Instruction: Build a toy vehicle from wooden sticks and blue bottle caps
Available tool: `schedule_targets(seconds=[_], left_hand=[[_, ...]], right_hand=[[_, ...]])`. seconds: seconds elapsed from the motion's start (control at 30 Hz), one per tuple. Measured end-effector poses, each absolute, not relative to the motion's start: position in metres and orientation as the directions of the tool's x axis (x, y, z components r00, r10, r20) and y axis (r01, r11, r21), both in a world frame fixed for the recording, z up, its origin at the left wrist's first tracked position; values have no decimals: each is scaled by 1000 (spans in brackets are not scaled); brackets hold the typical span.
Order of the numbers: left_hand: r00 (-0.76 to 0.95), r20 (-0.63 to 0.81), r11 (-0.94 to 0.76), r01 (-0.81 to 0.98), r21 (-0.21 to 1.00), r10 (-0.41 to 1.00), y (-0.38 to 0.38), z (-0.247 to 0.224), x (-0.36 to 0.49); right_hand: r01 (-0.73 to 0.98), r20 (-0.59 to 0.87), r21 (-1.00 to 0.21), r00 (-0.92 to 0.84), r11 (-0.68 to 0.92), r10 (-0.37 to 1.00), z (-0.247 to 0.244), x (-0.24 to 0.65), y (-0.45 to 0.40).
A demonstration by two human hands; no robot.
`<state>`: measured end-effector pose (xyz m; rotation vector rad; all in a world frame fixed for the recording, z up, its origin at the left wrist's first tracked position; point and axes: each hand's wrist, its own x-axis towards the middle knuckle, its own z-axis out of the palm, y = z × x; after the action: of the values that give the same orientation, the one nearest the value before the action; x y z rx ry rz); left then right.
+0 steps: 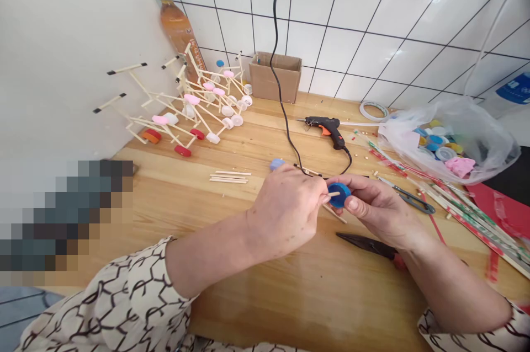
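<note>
My right hand (372,209) pinches a dark blue plastic bottle cap (339,195) between thumb and fingers. My left hand (285,209) grips a thin wooden stick (333,194), whose tip meets the middle of the cap's face. Whether the stick goes through the cap is hidden. A second wooden stick (334,213) lies under the hands. A pale blue cap (276,164) sits just beyond my left hand, and a small stack of wooden sticks (230,177) lies on the wooden table (265,308) to its left.
Stick-built wheeled models (186,106) are piled against the left wall. Beyond my hands lie a black-and-orange hot glue gun (325,128) with its black cord (278,65) and a cardboard box (275,77). Right: a plastic bag of caps (449,142), scissors (412,200), black pliers (366,244).
</note>
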<state>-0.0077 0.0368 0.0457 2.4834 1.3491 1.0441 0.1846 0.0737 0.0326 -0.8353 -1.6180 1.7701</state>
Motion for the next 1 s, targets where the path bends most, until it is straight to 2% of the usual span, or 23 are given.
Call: schedule_targets(seconds=[0.43,0.53,0.7,0.77,0.9,1.0], left_hand=[[390,539,-616,712,338,747,34,46,-6],[370,555,-618,696,365,745,34,46,-6],[354,585,-653,615,442,730,36,44,-7],[350,631,-684,598,418,692,35,42,-6],[341,699,-713,611,343,629,34,39,-5],[333,701,-719,592,365,630,34,39,-5]], right_hand=[[91,135,-968,-602,235,787,34,180,63],[181,224,-906,-562,383,796,37,180,60],[313,400,-728,-528,610,749,43,176,53],[324,417,-716,-512,618,751,43,174,50],[256,409,-795,-444,550,798,40,170,43],[245,435,-796,-404,554,805,40,169,40]])
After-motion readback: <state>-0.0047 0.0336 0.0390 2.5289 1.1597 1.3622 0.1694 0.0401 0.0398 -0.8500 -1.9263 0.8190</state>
